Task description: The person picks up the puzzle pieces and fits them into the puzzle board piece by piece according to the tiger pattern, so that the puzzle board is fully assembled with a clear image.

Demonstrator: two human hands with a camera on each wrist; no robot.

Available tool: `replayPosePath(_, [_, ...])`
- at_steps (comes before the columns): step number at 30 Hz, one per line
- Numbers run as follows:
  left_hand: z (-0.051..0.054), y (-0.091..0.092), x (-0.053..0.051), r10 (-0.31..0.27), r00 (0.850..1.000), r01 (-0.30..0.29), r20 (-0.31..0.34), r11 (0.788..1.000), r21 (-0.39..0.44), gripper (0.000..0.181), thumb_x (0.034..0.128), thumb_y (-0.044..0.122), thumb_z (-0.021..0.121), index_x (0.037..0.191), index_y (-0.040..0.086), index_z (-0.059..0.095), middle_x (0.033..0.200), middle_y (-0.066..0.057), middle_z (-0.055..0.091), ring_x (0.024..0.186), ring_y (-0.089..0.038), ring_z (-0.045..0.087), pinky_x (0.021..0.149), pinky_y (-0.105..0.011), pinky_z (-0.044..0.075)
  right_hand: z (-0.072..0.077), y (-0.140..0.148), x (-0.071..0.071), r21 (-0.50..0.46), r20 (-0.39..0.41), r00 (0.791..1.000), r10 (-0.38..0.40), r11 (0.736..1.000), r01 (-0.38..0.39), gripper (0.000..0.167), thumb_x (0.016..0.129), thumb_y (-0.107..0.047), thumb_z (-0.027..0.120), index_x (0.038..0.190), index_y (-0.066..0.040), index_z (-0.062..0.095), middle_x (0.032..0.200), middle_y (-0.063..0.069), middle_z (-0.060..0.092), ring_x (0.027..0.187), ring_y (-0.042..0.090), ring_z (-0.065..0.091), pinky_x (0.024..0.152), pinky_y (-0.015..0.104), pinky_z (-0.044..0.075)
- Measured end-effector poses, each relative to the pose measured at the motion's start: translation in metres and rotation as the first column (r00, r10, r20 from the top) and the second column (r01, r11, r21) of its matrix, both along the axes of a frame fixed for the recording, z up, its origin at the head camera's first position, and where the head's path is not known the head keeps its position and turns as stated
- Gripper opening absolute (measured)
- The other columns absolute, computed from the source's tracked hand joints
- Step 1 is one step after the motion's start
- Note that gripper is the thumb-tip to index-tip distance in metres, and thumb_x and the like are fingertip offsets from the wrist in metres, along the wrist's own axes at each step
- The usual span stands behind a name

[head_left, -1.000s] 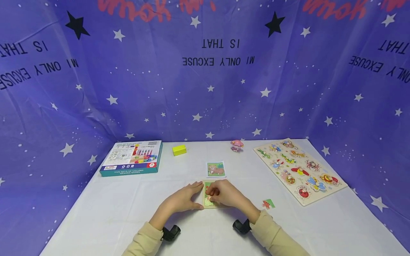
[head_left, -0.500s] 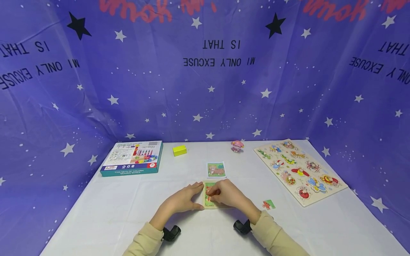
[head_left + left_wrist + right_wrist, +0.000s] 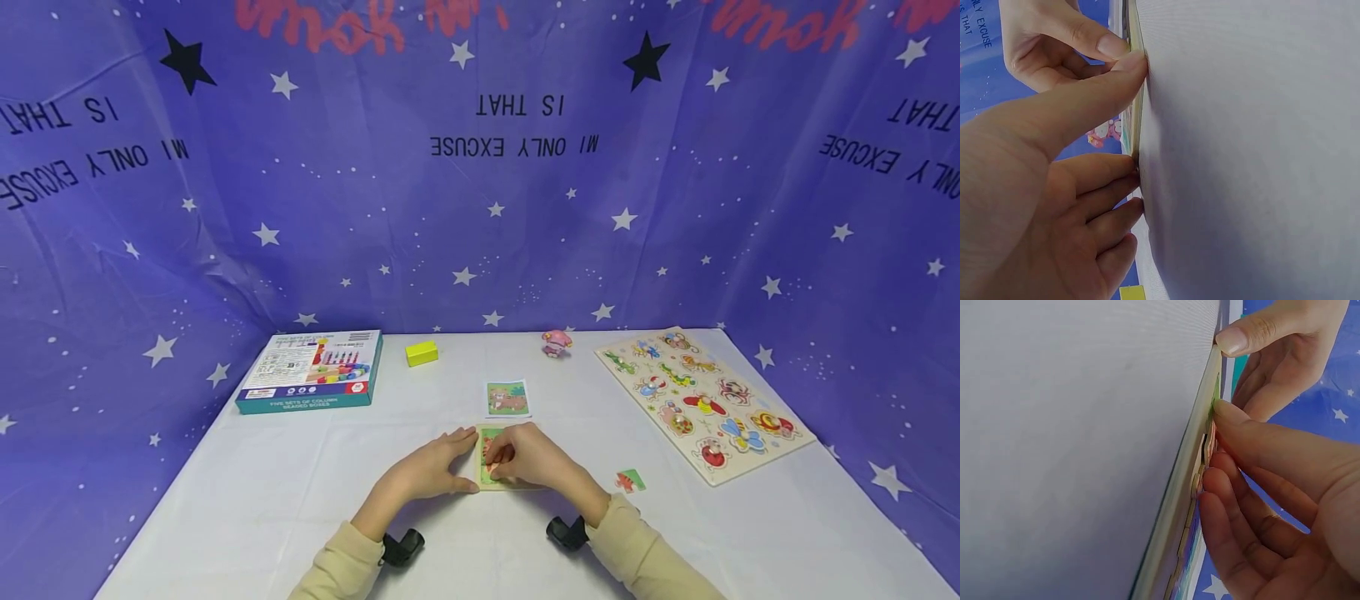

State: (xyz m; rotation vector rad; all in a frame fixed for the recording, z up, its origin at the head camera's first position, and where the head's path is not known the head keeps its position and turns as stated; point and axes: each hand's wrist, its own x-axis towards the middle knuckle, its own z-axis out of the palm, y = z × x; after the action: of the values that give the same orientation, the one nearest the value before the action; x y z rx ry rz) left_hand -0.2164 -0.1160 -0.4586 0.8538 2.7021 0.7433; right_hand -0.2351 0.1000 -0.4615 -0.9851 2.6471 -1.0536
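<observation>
A small wooden jigsaw board (image 3: pixel 478 458) with a green and red picture lies in front of me. My left hand (image 3: pixel 430 467) holds its left end, the thumb at the near corner and the index finger at the far one. Over the board, my right hand (image 3: pixel 534 454) pinches a thin puzzle piece (image 3: pixel 1210 447), which sits tilted at the board's surface in the right wrist view. That hand hides the board's right part. A loose puzzle piece (image 3: pixel 630 481), green and red, lies to the right. Behind the board lies a picture card (image 3: pixel 507 399) showing an animal.
A large wooden insect puzzle (image 3: pixel 705 404) lies at the right. Along the back are a boxed toy set (image 3: pixel 311 372), a yellow block (image 3: pixel 422 353) and a pink figurine (image 3: pixel 556 342). A purple star-printed cloth (image 3: pixel 495 242) hangs around the white table (image 3: pixel 262 492).
Both hands stay in nearly the same places. The right fingers shift slightly over the board while the visible part of its picture changes in tilt and shine. The loose piece has not moved.
</observation>
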Motion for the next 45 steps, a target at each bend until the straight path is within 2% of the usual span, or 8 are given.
replayPosePath(9, [-0.001,0.0,0.0,-0.002,1.0,0.002,-0.001,1.0,-0.009,0.078,0.0829,0.034,0.076,0.143,-0.003,0.042,0.15,-0.016,0.037,0.139,-0.038,0.031,0.113,-0.05,0.027,0.0,-0.001,-0.001,0.022,-0.012,1.0,-0.023,0.999,0.023,0.015,0.073,-0.008,0.084,0.076,-0.011,0.07,0.069,-0.01,0.062,0.061,0.001,0.053,0.057,0.018,0.049])
replayPosePath(15, [-0.001,0.001,-0.001,-0.001,1.0,0.001,0.001,1.0,-0.011,0.079,0.0829,0.035,0.076,0.143,-0.003,0.042,0.151,-0.015,0.037,0.139,-0.036,0.03,0.113,-0.049,0.026,0.002,0.002,-0.004,0.05,-0.051,0.998,0.045,0.998,-0.042,0.01,0.077,-0.004,0.08,0.079,-0.011,0.073,0.073,-0.01,0.065,0.063,0.0,0.055,0.059,0.017,0.05])
replayPosePath(22, [-0.003,0.001,-0.001,0.002,1.0,-0.002,0.009,1.0,-0.013,0.08,0.0824,0.037,0.075,0.144,-0.002,0.041,0.151,-0.016,0.036,0.139,-0.036,0.03,0.114,-0.048,0.026,0.005,0.009,-0.01,0.102,-0.101,0.989,0.107,0.99,-0.097,0.012,0.08,-0.001,0.076,0.088,-0.009,0.072,0.08,-0.004,0.065,0.069,0.001,0.055,0.062,0.017,0.05])
replayPosePath(31, [-0.003,0.0,-0.001,0.004,1.0,-0.004,0.005,1.0,-0.015,0.079,0.0829,0.036,0.075,0.144,-0.001,0.041,0.152,-0.014,0.036,0.139,-0.036,0.03,0.113,-0.049,0.026,0.009,0.011,-0.012,0.105,-0.094,0.985,0.144,0.985,-0.134,0.014,0.081,0.003,0.073,0.092,-0.006,0.071,0.084,0.001,0.066,0.071,0.003,0.055,0.063,0.018,0.05])
replayPosePath(39, [-0.003,0.0,-0.001,0.008,1.0,-0.008,0.01,1.0,-0.01,0.079,0.0831,0.036,0.075,0.145,0.0,0.041,0.152,-0.013,0.036,0.14,-0.035,0.03,0.113,-0.049,0.027,0.007,0.01,-0.012,0.114,-0.098,0.984,0.15,0.984,-0.139,0.013,0.08,-0.002,0.076,0.09,-0.008,0.071,0.081,-0.001,0.063,0.069,0.002,0.053,0.062,0.017,0.049])
replayPosePath(45, [-0.004,0.0,-0.001,0.006,1.0,-0.006,0.005,1.0,-0.011,0.08,0.083,0.037,0.075,0.144,-0.001,0.041,0.152,-0.014,0.036,0.14,-0.035,0.03,0.114,-0.049,0.026,0.005,0.009,-0.011,0.084,-0.074,0.985,0.156,0.985,-0.15,0.014,0.079,-0.003,0.079,0.09,-0.007,0.071,0.082,-0.001,0.064,0.07,0.003,0.055,0.063,0.017,0.05])
